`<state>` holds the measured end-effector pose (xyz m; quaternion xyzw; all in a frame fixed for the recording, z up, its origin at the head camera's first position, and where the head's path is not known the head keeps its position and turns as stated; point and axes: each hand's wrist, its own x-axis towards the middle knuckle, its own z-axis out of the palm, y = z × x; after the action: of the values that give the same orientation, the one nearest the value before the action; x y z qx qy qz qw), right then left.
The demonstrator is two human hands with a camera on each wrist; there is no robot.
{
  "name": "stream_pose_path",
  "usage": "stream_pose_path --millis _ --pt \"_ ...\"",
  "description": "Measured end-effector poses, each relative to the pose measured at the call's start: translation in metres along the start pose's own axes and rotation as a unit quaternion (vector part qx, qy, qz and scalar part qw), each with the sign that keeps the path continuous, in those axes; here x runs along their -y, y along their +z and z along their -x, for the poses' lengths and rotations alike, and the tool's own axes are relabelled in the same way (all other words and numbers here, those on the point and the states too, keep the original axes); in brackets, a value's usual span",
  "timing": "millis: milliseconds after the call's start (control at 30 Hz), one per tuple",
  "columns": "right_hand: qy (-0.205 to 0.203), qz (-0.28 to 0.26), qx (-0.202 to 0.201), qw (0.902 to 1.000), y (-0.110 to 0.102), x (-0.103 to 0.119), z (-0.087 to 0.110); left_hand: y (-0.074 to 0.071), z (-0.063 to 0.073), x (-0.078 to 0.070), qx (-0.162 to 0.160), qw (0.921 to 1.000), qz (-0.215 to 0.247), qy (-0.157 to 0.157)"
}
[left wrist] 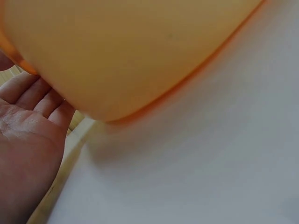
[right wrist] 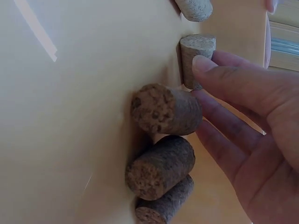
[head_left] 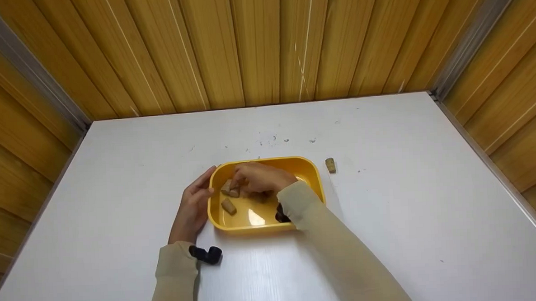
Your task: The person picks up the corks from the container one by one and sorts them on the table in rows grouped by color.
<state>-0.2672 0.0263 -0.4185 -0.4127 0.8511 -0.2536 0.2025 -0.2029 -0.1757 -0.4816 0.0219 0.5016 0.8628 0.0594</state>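
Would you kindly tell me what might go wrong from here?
The right hand pinches one brown, cylindrical cork plug; its fingers might knock the neighbouring cork plug close beside it.

The left hand holds the side of the yellow, rounded-rectangular plastic tray; an uneven push might slide it rightward, perhaps bumping the lone cork plug just outside.

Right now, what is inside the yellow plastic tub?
Five cork stoppers show in the right wrist view, one pinched by the right hand. In the head view, that hand and its sleeve cover part of the yellow tub, so anything beneath is hidden there.
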Motion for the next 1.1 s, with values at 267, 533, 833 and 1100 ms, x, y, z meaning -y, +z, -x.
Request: stream_pose_path --millis 267,533,833,1100 --pt "0.036 -0.033 0.011 0.9987 0.0008 0.0009 -0.0007 0.0003 -0.0004 -0.0005 -0.005 1.0 0.002 -0.001" --pt "0.046 -0.065 0.023 0.9966 0.004 0.0023 -0.0007 0.0001 -0.0002 -0.0002 0.002 1.0 -0.004 -0.001" --pt "0.032 -0.017 0.019 0.9992 0.0041 0.0007 -0.0013 0.001 0.0 -0.0007 0.01 0.9998 -0.018 0.0" --pt "0.036 -0.03 0.034 0.9983 0.0013 -0.0011 0.0009 -0.0005 -0.0002 -0.0008 0.01 0.9996 -0.027 -0.002"
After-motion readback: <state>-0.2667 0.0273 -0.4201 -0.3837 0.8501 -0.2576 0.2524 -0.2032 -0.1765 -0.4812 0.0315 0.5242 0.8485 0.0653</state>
